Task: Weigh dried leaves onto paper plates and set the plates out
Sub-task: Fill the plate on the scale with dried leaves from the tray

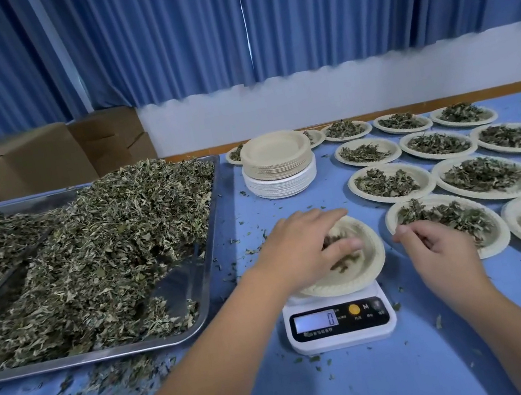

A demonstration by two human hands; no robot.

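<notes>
Dried green leaves (340, 265) lie on the pale round paper plate (369, 268) atop the white digital scale (340, 322)
My left hand (302, 245) spreads its fingers over them, whether pinching any I cannot tell; my right hand (442, 248) curls loosely, seemingly empty, beside. Featherlight and crumbly; flimsy plate, so lift by opposite rims

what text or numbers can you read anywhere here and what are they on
"0": on the lit display of the scale.
"M": on the scale's black panel, just right of the yellow button.
Small print under the display and under the buttons: too small and blurred to read.
Cardboard boxes: no print shows on the sides in view.
</notes>
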